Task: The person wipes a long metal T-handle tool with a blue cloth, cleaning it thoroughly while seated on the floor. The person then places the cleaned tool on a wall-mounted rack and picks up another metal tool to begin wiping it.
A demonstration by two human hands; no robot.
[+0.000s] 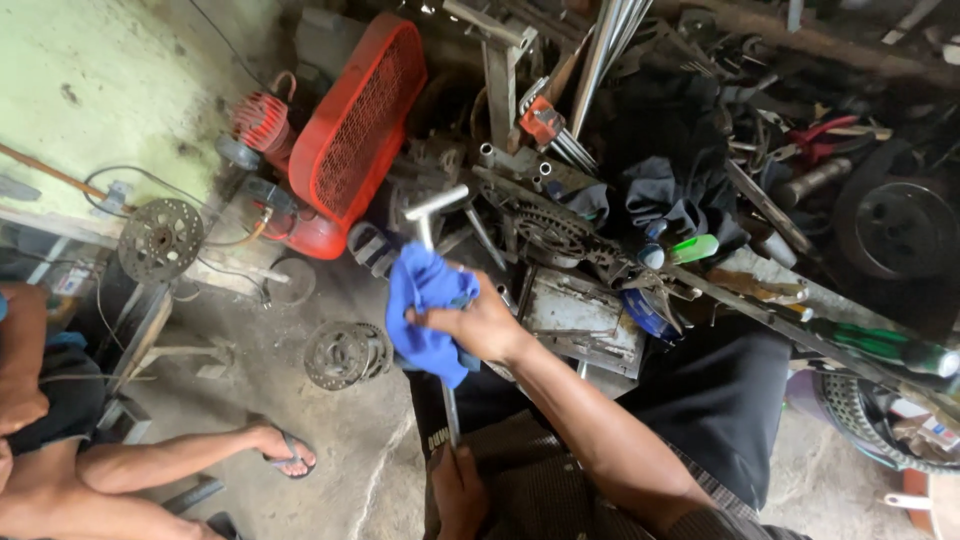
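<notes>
My right hand [482, 325] grips a crumpled blue cloth [425, 310] and presses it around the shaft of a long metal T-handle wrench [437, 205]. The wrench stands nearly upright, its crossbar above the cloth. My left hand [458, 490] holds the lower end of the same shaft near my lap, at the bottom of the view. Part of the shaft is hidden under the cloth.
A red air compressor [350, 130] stands behind, by a pale green wall. Sprockets [160, 238] and a brake drum [345, 353] lie on the concrete floor. A cluttered bench [700, 230] holds tools and rags. Another person's bare legs and sandalled foot [285, 450] sit at left.
</notes>
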